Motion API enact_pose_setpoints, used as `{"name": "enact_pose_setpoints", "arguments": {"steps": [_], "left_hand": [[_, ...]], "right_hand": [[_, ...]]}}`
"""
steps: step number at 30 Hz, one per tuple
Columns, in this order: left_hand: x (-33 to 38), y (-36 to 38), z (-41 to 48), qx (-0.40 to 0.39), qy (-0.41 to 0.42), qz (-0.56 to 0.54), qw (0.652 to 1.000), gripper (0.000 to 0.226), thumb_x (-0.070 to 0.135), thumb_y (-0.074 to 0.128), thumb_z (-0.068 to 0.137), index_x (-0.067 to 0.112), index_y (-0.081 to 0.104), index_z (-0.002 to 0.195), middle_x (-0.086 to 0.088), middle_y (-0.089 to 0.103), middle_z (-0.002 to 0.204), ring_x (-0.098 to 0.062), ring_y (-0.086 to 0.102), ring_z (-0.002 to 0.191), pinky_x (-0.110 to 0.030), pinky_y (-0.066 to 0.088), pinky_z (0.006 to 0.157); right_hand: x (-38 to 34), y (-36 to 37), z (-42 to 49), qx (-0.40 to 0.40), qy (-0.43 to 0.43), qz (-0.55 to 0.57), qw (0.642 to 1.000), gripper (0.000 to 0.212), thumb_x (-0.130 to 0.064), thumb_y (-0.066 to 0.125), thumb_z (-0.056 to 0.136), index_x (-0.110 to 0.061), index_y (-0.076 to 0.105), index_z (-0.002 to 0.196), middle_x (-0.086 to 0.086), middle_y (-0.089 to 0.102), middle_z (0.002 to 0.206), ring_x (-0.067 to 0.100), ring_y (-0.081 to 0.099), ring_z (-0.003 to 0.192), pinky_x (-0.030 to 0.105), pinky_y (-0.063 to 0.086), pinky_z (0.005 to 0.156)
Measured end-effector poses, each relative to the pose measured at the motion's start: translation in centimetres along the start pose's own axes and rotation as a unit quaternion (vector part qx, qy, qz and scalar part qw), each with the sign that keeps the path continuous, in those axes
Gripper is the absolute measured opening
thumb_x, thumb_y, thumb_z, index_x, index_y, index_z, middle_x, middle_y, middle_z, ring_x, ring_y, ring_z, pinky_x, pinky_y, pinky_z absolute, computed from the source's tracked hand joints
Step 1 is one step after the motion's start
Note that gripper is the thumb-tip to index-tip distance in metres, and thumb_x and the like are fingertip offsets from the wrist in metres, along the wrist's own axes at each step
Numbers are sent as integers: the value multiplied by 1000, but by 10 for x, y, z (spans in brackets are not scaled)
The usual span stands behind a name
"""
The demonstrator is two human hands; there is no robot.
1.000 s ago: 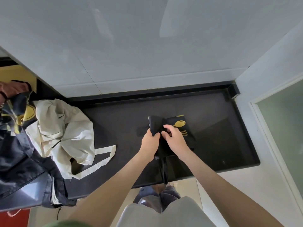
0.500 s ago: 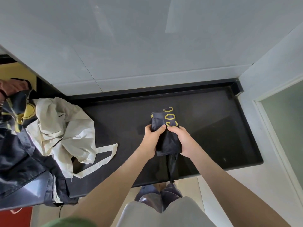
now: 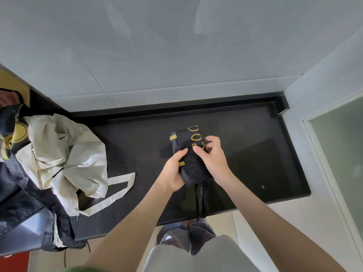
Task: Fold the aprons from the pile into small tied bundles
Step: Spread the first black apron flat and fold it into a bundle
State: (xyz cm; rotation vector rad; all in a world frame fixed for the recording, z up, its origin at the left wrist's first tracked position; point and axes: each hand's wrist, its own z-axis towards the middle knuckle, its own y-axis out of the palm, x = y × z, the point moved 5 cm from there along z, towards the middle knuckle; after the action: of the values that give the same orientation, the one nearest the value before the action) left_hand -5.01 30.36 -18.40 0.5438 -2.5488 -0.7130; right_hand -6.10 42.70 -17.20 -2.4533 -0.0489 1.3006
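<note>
Apron [image 3: 191, 163]: dark, folded, centre of frame, over the surface [image 3: 265, 146]; ties [image 3: 200, 203] hang below.
Left hand [image 3: 172, 171]: fingers clamped on its left edge.
Right hand [image 3: 213, 158]: fingers curled on its right side, blurred.
Pile [image 3: 64, 154]: left of frame.

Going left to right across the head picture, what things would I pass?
Dark apron pile → cream apron → its cream strap → left hand → folded dark apron → right hand → frosted glass panel.
</note>
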Motion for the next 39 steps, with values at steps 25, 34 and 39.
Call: {"name": "enact_pose_setpoints", "arguments": {"steps": [25,34,39], "left_hand": [[147,82,-76,38,279,589,757,38,45,64,87,8,66,95,-6,72,93,-22,68,88,-40,55,85],[152,96,-114,20,321,517,793,36,39,62,90,3,61,88,-14,69,89,-21,63,81,-44,52,81],[146,118,-134,6,341,603,721,34,43,60,91,12,56,79,1,60,75,-12,56,69,-28,43,68]], "right_hand": [[-128,-47,-42,-258,-102,-100,956,18,-34,59,94,-21,67,102,-12,72,84,8,68,73,20,46,56],[-133,-66,-50,-366,-46,-25,929,29,-27,55,96,-11,63,119,4,69,117,20,65,109,31,48,90],[-150,-57,-63,-384,-23,10,923,36,-35,60,82,-14,64,112,1,72,110,16,67,102,26,52,87]]}}
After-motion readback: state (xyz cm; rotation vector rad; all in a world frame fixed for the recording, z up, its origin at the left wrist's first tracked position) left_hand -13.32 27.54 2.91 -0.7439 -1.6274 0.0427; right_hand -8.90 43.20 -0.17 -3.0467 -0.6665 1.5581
